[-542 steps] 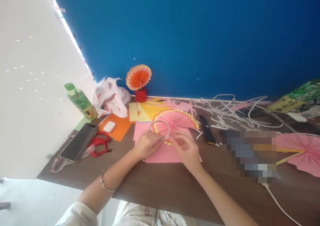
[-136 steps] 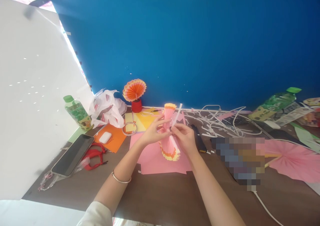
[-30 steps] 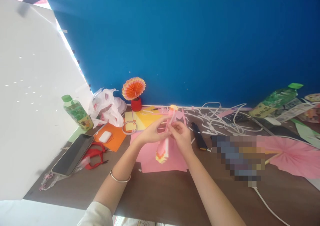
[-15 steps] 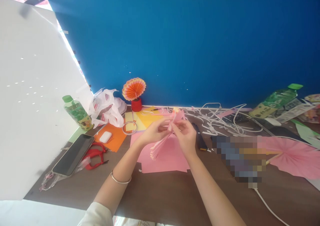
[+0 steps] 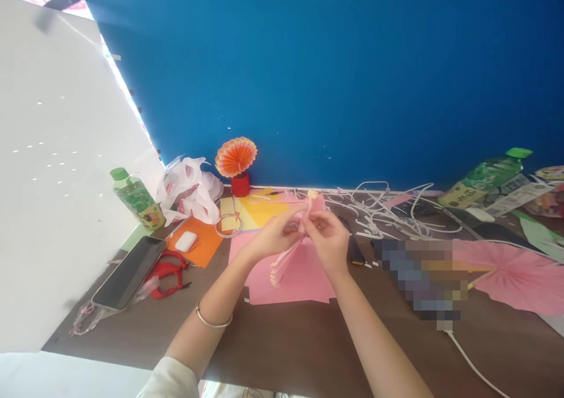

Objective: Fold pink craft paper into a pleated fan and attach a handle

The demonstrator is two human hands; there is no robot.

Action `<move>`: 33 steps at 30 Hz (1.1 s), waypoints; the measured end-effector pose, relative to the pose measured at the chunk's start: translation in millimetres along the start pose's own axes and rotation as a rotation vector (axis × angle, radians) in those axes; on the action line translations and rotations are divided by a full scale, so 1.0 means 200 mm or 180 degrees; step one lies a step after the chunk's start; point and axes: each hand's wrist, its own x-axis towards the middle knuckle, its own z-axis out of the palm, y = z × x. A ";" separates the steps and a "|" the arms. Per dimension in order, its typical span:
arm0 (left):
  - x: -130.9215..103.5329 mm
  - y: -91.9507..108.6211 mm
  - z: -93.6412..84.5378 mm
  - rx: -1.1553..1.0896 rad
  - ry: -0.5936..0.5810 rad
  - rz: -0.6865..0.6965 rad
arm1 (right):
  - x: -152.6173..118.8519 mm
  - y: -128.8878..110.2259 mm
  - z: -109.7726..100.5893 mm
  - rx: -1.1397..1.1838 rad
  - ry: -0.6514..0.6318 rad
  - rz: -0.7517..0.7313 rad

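A folded strip of pleated pink paper (image 5: pixel 282 263) with pale yellow edges is pinched at its middle between both hands. My left hand (image 5: pixel 282 231) grips it from the left, fingers closed round it. My right hand (image 5: pixel 328 237) pinches it from the right with thumb and fingers. The lower pleats fan out a little toward me, and the upper end rises above the fingertips. Beneath lie pink sheets (image 5: pixel 282 292), with yellow paper (image 5: pixel 259 213) behind them. The exact folds between the fingertips are hidden.
An orange paper fan (image 5: pixel 237 157) stands in a red holder at the wall. On the left are a bottle (image 5: pixel 136 198), a phone (image 5: pixel 127 273), red scissors (image 5: pixel 170 274) and an earphone case (image 5: pixel 185 241). Cables (image 5: pixel 388 216) and a pink fan (image 5: pixel 524 274) lie on the right.
Both hands have shifted slightly to the right with the pleated paper. Its lower pleats have moved right and a little downward.
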 end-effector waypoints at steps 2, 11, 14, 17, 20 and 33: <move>0.00 0.00 0.00 0.0009 0.0009 0.0088 | 0.00 0.00 -0.01 0.0046 -0.0036 -0.0005; -0.01 0.03 0.01 0.0234 -0.0041 0.0124 | 0.06 -0.07 -0.05 -0.0097 -0.0012 -0.0128; -0.01 0.04 0.01 0.0327 -0.0059 0.0058 | 0.08 -0.09 -0.06 -0.0225 0.0004 -0.0332; -0.01 0.04 0.02 0.0415 -0.0043 0.0079 | 0.10 -0.11 -0.06 -0.0287 -0.0010 -0.0434; 0.00 0.03 0.03 0.0427 -0.0038 0.0063 | 0.12 -0.15 -0.07 -0.0429 -0.0092 -0.0584; -0.01 0.07 0.03 0.0701 0.0010 0.0090 | 0.20 -0.24 -0.09 -0.1325 -0.0532 -0.1301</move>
